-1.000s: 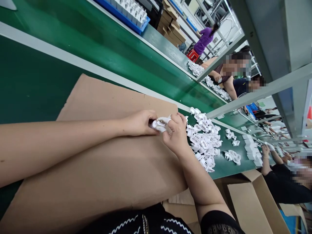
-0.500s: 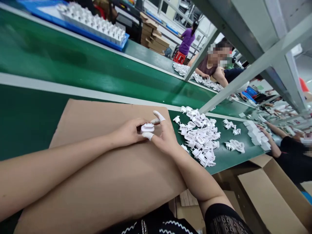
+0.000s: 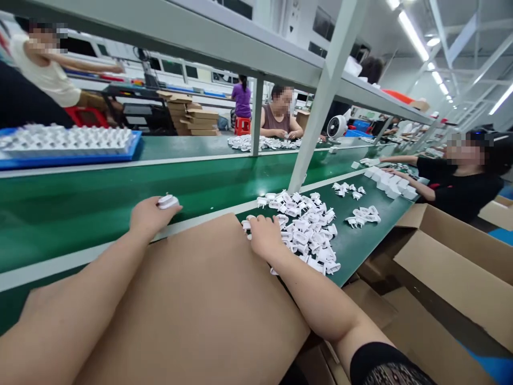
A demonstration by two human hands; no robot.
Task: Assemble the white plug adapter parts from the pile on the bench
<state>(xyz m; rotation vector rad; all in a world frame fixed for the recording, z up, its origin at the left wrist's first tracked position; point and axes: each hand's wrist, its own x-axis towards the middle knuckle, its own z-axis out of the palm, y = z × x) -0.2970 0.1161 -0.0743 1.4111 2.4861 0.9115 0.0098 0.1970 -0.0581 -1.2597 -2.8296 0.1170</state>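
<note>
Holding a white plug part (image 3: 168, 201) in left hand (image 3: 149, 216), right hand (image 3: 264, 235) on pile (image 3: 308, 227)

A blue tray (image 3: 80, 156) of white pieces (image 3: 68, 138) sits at the far left of the green bench (image 3: 208, 182) — behind it, stacked cartons (image 3: 192, 115) and a red stool (image 3: 242, 125). A grey post (image 3: 318, 107) rises from the bench; an open cardboard box (image 3: 452, 267) stands at the right — a person in black (image 3: 460, 187) just beyond it.
</note>
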